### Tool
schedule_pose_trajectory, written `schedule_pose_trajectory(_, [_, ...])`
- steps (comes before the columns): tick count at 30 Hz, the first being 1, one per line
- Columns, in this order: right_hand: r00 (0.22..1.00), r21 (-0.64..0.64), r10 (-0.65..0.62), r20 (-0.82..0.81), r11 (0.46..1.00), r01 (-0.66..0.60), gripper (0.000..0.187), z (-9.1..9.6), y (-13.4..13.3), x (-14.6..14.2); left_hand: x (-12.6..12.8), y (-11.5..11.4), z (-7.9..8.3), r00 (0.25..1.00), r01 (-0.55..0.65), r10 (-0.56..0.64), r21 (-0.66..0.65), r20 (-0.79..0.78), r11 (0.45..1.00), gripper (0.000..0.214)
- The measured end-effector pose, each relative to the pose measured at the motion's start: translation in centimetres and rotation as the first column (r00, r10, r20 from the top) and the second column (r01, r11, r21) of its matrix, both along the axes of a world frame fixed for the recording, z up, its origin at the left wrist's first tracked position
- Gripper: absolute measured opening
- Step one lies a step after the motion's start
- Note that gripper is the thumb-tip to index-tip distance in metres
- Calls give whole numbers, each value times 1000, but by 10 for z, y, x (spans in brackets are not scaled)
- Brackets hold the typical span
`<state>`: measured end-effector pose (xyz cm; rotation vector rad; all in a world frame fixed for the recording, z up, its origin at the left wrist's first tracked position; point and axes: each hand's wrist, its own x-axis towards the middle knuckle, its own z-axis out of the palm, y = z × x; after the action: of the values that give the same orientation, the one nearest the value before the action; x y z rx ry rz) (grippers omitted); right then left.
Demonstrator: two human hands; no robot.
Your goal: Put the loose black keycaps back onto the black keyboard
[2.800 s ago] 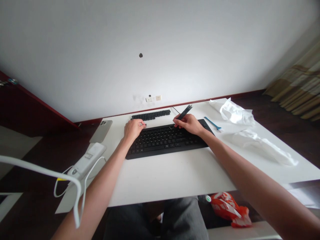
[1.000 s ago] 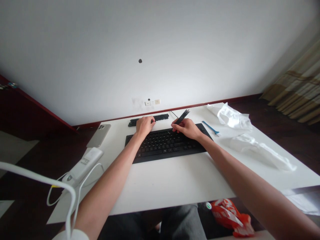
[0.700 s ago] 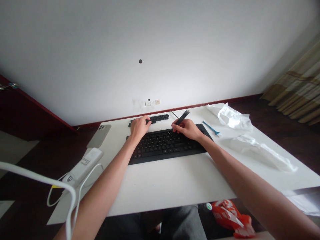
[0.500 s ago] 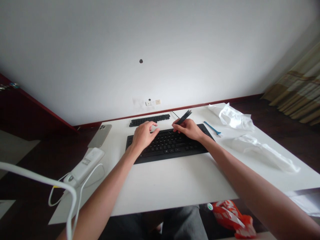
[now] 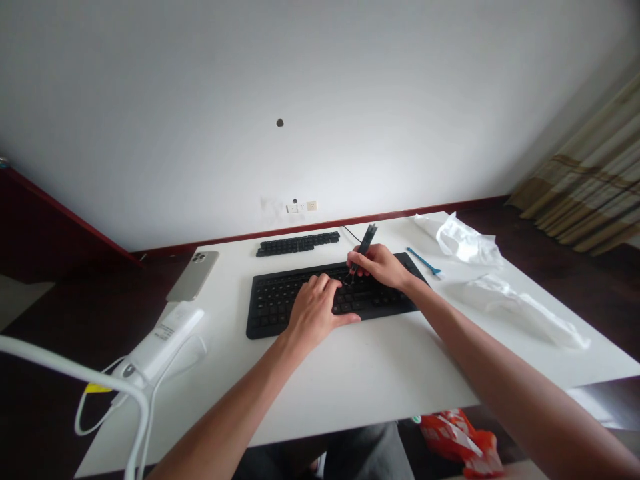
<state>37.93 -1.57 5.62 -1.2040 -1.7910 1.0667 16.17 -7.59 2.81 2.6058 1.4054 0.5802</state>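
A black keyboard lies on the white table in front of me. My left hand rests over its middle with the palm down, fingers on the keys and thumb stretched out toward the front edge. In my right hand is a black keycap puller, held upright like a pen. Its thin wire end reaches down to the keys just right of my left fingers. Whether the wires grip a key cannot be made out. Behind the keyboard stand rows of loose black keycaps.
To the right lie a blue brush and two crumpled white plastic wrappers. A phone and a white power strip with a cable are at the left. A red bag sits below the table's front edge.
My left hand has moved right and nearer, from the keyboard's upper left onto its middle. The keycap puller has tipped more upright, with its wire end lower on the keys.
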Motion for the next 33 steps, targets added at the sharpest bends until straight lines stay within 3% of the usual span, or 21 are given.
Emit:
schedule_pose_trajectory(10, [998, -28, 28, 48, 999, -27, 45, -5, 2, -1, 6, 0, -4, 996, -18, 22, -57, 83, 998, 59])
schedule_pose_trajectory(21, [996, -140, 54, -68, 988, -64, 49, -10, 1, -4, 8, -2, -1, 997, -15, 20, -67, 76, 998, 55])
schedule_pose_trajectory(33, [977, -185, 198, -82, 960, -210, 47, -3, -2, -7, 7, -4, 0, 999, -39, 40, -39, 33, 998, 55])
